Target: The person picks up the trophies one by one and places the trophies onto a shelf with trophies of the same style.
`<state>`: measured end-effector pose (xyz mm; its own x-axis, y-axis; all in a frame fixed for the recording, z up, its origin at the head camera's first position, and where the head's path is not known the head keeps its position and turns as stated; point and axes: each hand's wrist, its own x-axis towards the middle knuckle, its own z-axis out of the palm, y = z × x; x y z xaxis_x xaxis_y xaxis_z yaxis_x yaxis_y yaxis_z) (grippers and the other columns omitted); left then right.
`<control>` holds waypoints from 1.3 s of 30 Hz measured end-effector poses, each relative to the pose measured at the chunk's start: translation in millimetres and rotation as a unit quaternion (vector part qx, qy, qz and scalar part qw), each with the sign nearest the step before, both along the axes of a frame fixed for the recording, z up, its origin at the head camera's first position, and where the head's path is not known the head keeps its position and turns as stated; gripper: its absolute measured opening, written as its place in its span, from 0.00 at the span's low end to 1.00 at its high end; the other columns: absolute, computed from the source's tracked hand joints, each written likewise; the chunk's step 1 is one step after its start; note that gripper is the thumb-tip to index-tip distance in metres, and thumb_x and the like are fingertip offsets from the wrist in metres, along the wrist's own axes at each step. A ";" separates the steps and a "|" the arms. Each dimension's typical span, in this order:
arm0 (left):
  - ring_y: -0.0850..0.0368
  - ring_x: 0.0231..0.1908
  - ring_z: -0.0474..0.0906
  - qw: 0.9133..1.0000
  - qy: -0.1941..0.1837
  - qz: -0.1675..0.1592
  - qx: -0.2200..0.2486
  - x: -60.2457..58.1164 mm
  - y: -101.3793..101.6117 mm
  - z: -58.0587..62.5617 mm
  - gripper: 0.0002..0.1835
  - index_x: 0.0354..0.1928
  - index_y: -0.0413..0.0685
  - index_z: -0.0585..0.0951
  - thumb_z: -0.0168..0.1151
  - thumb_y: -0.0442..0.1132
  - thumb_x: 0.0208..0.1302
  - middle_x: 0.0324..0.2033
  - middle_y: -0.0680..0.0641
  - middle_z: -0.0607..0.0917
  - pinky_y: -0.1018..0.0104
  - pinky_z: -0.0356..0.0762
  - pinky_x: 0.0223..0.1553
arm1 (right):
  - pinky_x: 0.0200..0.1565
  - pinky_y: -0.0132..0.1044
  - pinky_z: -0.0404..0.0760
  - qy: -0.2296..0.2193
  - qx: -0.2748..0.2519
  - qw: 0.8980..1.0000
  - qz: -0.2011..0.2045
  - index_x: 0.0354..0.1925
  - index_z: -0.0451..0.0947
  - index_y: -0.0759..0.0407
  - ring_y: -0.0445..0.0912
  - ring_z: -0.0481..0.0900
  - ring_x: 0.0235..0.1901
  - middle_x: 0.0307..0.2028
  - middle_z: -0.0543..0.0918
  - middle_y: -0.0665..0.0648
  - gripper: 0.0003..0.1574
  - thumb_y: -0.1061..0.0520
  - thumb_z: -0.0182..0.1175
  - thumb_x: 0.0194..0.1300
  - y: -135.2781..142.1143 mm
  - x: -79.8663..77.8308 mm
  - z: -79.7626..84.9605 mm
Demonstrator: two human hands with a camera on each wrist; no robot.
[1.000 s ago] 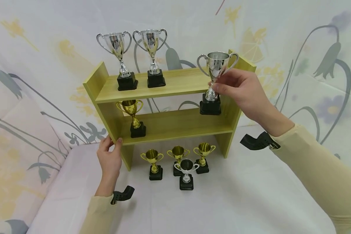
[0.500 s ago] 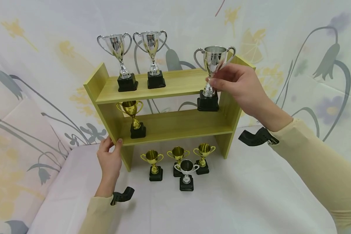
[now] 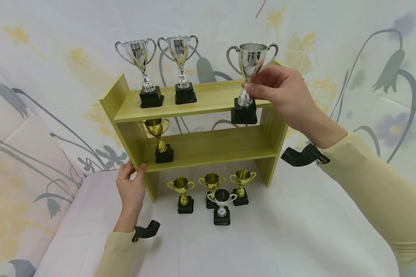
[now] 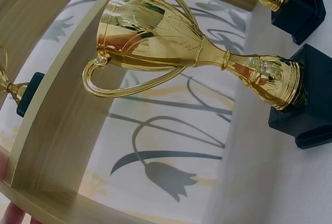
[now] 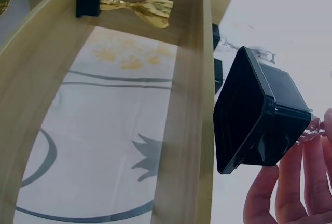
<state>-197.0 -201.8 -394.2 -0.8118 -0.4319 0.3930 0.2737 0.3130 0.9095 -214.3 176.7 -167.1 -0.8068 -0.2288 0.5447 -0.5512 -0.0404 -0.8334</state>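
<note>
My right hand [image 3: 286, 94] pinches a large silver trophy [image 3: 251, 57] by its stem. The cup is upright in front of the upper board, and its black base [image 5: 267, 112] overlaps the board's front edge in the head view. In the right wrist view the base's underside shows, apart from any support. My left hand [image 3: 130, 190] grips the lower left side of the wooden shelf [image 3: 215, 146], thumb in front; the other fingers are partly hidden behind the panel. Two silver trophies [image 3: 180, 50] stand on the upper board's left half.
One gold trophy [image 3: 155, 130] occupies the middle board's left end. Below, on the white cloth [image 3: 263, 238], stand three smaller gold trophies [image 3: 182, 186] and a small silver trophy [image 3: 222, 197] before them. A floral backdrop [image 3: 353, 77] hangs behind.
My right hand has raised the silver trophy and carried it slightly left, from in front of the middle opening to upper-board height. The left hand keeps its place on the shelf.
</note>
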 end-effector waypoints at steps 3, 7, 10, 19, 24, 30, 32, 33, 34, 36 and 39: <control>0.60 0.51 0.72 1.000 0.000 0.000 0.000 0.5 0.6 0.0 0.19 0.63 0.50 0.81 0.60 0.38 0.71 0.47 0.53 0.77 0.70 0.76 0.47 | 0.46 0.34 0.81 0.004 -0.007 1.000 0.000 0.41 0.85 0.65 0.46 0.82 0.35 0.35 0.86 0.56 0.08 0.70 0.65 0.62 -0.5 -0.9 2.6; 0.59 0.51 0.72 1.000 0.000 -0.002 -0.002 0.7 1.3 0.3 0.19 0.63 0.50 0.81 0.59 0.38 0.71 0.47 0.52 0.77 0.70 0.76 0.47 | 0.46 0.34 0.81 0.004 -0.019 1.000 0.000 0.41 0.84 0.65 0.47 0.81 0.36 0.36 0.86 0.57 0.07 0.70 0.64 0.63 -0.2 -1.9 6.2; 0.59 0.51 0.71 1.000 0.000 -0.002 -0.001 0.4 1.6 0.3 0.19 0.63 0.50 0.81 0.59 0.38 0.71 0.47 0.51 0.77 0.70 0.76 0.47 | 0.47 0.34 0.81 0.000 -0.029 1.000 0.000 0.40 0.84 0.66 0.48 0.82 0.39 0.37 0.86 0.57 0.06 0.70 0.63 0.64 0.3 -2.9 8.5; 0.60 0.51 0.71 1.000 0.000 0.003 0.001 0.2 1.1 -0.2 0.19 0.63 0.51 0.81 0.60 0.39 0.71 0.45 0.56 0.76 0.71 0.76 0.46 | 0.47 0.34 0.81 -0.012 -0.045 0.999 -0.012 0.42 0.84 0.66 0.48 0.82 0.40 0.37 0.86 0.58 0.07 0.69 0.65 0.63 -0.5 -10.4 11.6; 0.60 0.51 0.72 1.000 0.001 0.002 -0.003 0.8 1.3 -0.3 0.19 0.63 0.50 0.81 0.60 0.39 0.71 0.45 0.56 0.76 0.70 0.76 0.47 | 0.47 0.35 0.81 -0.017 -0.045 0.999 -0.014 0.43 0.83 0.66 0.47 0.82 0.38 0.37 0.86 0.58 0.08 0.68 0.65 0.63 -1.8 -14.5 12.5; 0.61 0.51 0.72 1.000 0.001 0.001 -0.007 1.1 1.1 -0.3 0.19 0.63 0.51 0.80 0.60 0.40 0.72 0.45 0.56 0.76 0.69 0.76 0.47 | 0.45 0.35 0.80 -0.024 -0.035 0.999 -0.014 0.41 0.83 0.65 0.47 0.82 0.36 0.37 0.86 0.58 0.07 0.68 0.65 0.63 -4.4 -18.4 13.1; 0.61 0.51 0.72 1.000 -0.001 0.001 -0.007 1.0 1.2 -0.2 0.20 0.63 0.52 0.80 0.59 0.41 0.72 0.45 0.56 0.76 0.69 0.76 0.48 | 0.45 0.35 0.80 -0.029 -0.032 0.999 -0.018 0.41 0.84 0.65 0.47 0.82 0.36 0.37 0.86 0.58 0.06 0.68 0.65 0.63 -5.8 -19.7 13.5; 0.61 0.51 0.72 1.000 -0.001 0.001 -0.007 1.0 1.3 -0.2 0.20 0.64 0.52 0.80 0.59 0.41 0.72 0.45 0.56 0.76 0.69 0.76 0.48 | 0.45 0.34 0.81 -0.031 -0.029 0.999 -0.020 0.41 0.84 0.64 0.47 0.82 0.36 0.37 0.86 0.57 0.06 0.67 0.65 0.63 -6.6 -20.4 13.8; 0.61 0.51 0.72 1.000 0.000 0.001 -0.006 1.0 1.3 -0.1 0.20 0.64 0.52 0.80 0.59 0.41 0.72 0.45 0.56 0.76 0.69 0.76 0.48 | 0.45 0.35 0.81 -0.033 -0.026 0.999 -0.022 0.41 0.84 0.64 0.47 0.82 0.36 0.37 0.86 0.57 0.06 0.67 0.65 0.63 -7.5 -21.0 14.1; 0.61 0.51 0.72 1.000 0.000 0.001 -0.005 1.1 1.5 0.0 0.20 0.64 0.51 0.80 0.59 0.40 0.72 0.45 0.56 0.76 0.69 0.77 0.48 | 0.45 0.35 0.80 -0.036 -0.021 0.999 -0.024 0.41 0.84 0.64 0.47 0.82 0.36 0.37 0.86 0.57 0.06 0.67 0.65 0.64 -8.9 -22.1 14.5; 0.61 0.51 0.72 1.000 0.002 0.000 -0.001 1.2 1.6 0.0 0.20 0.63 0.51 0.80 0.60 0.40 0.71 0.45 0.56 0.76 0.67 0.77 0.49 | 0.46 0.35 0.80 -0.036 -0.008 0.999 -0.025 0.42 0.83 0.64 0.47 0.82 0.37 0.39 0.86 0.58 0.07 0.66 0.65 0.65 -10.1 -24.7 14.8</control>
